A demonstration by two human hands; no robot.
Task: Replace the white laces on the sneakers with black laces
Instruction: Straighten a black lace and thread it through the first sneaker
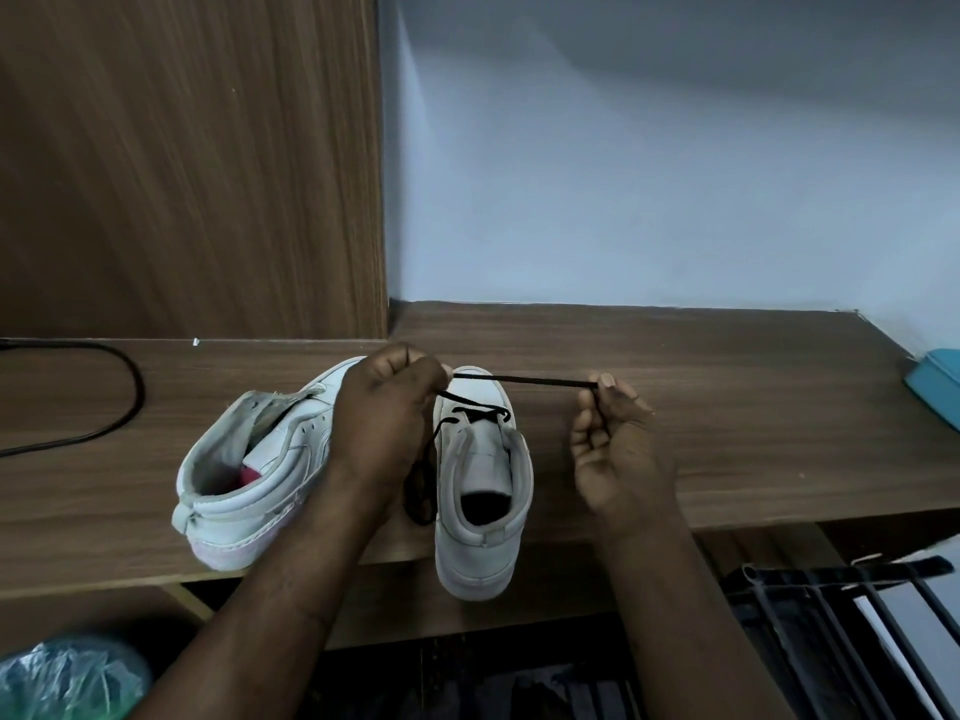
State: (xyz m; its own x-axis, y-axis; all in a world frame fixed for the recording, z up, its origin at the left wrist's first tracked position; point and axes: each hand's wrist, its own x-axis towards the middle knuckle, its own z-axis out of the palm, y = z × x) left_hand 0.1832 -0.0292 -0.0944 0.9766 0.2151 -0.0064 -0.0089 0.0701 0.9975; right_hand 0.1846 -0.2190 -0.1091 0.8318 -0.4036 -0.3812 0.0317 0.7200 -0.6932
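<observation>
Black lace (pixel 524 379), crossed through the lowest eyelets of the sneaker (pixel 483 543) overhanging the front edge of the table (pixel 727 407), is pinched taut between left hand (pixel 384 413) and right hand (pixel 613 439); early lacing, I judge, and next an end needs threading into the following eyelet.

No readable text, label, brand or number in view (sneakers (pixel 483 491) plain white, detail blurred)

Wooden tabletop (pixel 727 407) against a pale wall (pixel 649 174); upright wooden panel (pixel 182 163) at left rear. A black cable (pixel 140 397) loops over the tabletop's left end, and a blue object (pixel 935 379) lies at its right edge. Lower left: greenish plastic bag (pixel 67 678). Lower right: black rack (pixel 841 571).
</observation>
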